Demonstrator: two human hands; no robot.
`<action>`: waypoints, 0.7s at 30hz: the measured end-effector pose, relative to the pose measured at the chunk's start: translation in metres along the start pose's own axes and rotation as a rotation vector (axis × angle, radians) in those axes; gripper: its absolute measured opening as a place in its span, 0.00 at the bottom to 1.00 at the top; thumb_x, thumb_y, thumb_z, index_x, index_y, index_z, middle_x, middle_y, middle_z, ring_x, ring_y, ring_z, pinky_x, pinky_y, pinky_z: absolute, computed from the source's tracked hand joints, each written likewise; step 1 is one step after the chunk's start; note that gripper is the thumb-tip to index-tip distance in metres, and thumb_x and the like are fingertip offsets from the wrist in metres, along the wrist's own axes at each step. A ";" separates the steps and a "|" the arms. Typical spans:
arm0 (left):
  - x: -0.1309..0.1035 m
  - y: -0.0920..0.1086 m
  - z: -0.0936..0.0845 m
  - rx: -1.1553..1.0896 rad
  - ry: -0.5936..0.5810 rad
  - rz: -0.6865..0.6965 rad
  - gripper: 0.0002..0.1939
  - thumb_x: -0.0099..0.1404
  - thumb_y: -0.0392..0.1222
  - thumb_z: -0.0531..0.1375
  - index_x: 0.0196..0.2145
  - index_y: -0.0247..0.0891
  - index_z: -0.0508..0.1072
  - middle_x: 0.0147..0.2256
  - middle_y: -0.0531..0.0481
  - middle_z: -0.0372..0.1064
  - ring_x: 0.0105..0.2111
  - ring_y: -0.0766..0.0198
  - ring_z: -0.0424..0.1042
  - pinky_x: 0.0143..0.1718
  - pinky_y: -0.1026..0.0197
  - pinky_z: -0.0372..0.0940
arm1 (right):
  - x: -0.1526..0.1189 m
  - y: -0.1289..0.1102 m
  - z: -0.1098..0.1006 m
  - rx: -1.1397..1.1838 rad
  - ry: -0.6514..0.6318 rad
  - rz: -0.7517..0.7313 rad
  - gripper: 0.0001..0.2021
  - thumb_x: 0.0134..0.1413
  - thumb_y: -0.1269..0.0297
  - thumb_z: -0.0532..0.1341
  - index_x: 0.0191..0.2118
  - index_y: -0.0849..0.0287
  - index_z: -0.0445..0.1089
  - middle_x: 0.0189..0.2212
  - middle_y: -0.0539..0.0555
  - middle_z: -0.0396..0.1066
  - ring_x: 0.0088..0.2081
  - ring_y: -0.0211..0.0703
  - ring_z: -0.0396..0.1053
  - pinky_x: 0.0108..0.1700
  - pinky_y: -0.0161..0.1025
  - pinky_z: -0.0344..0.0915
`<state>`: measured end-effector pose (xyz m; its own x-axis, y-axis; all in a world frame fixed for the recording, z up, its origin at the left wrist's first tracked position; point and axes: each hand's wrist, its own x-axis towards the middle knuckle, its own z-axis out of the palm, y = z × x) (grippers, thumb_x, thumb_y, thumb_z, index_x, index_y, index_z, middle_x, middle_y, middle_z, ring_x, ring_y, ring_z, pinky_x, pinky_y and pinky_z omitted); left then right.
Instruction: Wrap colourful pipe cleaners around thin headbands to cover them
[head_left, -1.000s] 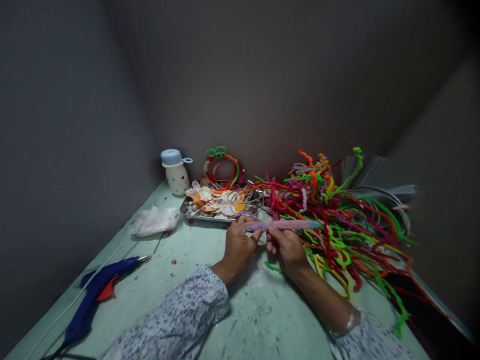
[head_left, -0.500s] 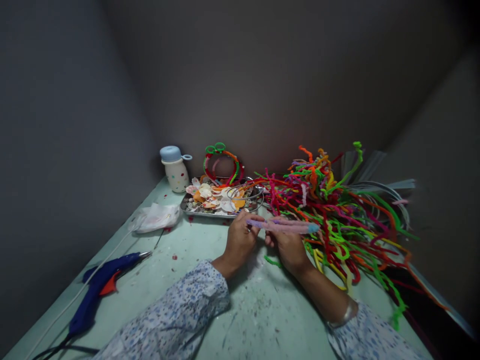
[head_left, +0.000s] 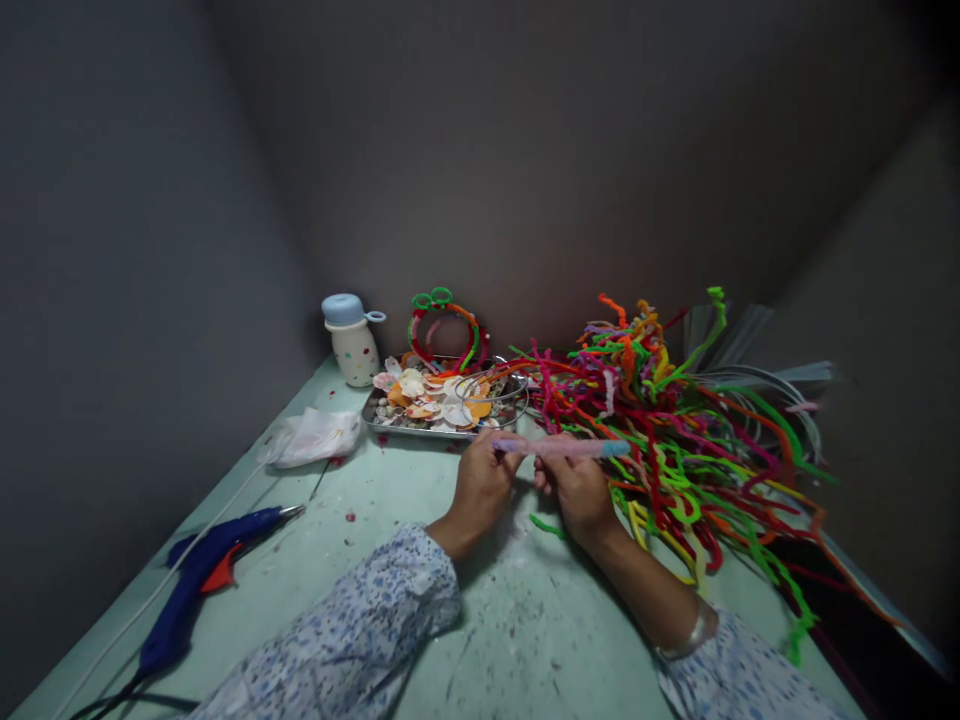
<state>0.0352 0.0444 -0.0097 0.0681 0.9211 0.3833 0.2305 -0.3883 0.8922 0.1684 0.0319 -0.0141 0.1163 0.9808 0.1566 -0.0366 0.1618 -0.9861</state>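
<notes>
Holds a fuzzy strip (head_left: 585, 449) roughly level near the centre of the frame, just below the metal tray (head_left: 420, 433): purple at its left end, pink along the middle, blue at its right tip. Clamps the purple end in the fingers of the left hand (head_left: 484, 485); pinches the pink stretch from below with the fingers of the right hand (head_left: 586, 500), exact contact partly hidden.

Looks very light and soft, probably with thin wire inside, so likely to bend easily and to keep any bend. Seems unlikely to slip, given the fuzz, but easy to kink or flatten under a hard squeeze. Best taken near the purple end and again at mid-length, with light fingertip pressure, leaving the blue tip free.

Shows a single narrow band now, against two slightly spread strands in the previous frame, with the blue tip a little higher and further left. Lacks the purple strand visible above the left hand in the earliest frame. Leaves the glue gun (head_left: 184, 600) lying at lower left, much as before.
</notes>
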 end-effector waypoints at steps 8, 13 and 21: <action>0.003 0.001 0.000 -0.116 -0.063 -0.137 0.06 0.60 0.38 0.58 0.28 0.35 0.74 0.27 0.47 0.71 0.29 0.63 0.68 0.31 0.60 0.61 | -0.003 -0.005 0.000 -0.048 -0.011 -0.063 0.11 0.55 0.55 0.58 0.32 0.58 0.65 0.15 0.45 0.64 0.17 0.35 0.59 0.20 0.33 0.56; 0.005 0.000 0.000 -0.133 -0.081 -0.144 0.06 0.60 0.39 0.59 0.29 0.35 0.75 0.26 0.47 0.71 0.28 0.63 0.67 0.28 0.62 0.60 | 0.000 -0.001 -0.001 -0.053 0.015 -0.033 0.12 0.53 0.53 0.59 0.30 0.59 0.66 0.14 0.46 0.64 0.16 0.36 0.59 0.19 0.33 0.55; 0.008 0.003 -0.003 -0.129 -0.126 -0.255 0.06 0.56 0.35 0.59 0.23 0.34 0.72 0.21 0.50 0.66 0.22 0.67 0.61 0.25 0.63 0.54 | 0.004 0.004 -0.001 -0.009 -0.007 0.039 0.14 0.47 0.52 0.61 0.26 0.59 0.67 0.13 0.47 0.65 0.15 0.35 0.59 0.18 0.32 0.56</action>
<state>0.0333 0.0507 -0.0030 0.1459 0.9823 0.1175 0.1307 -0.1369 0.9819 0.1700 0.0362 -0.0176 0.1077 0.9871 0.1182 -0.0322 0.1223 -0.9920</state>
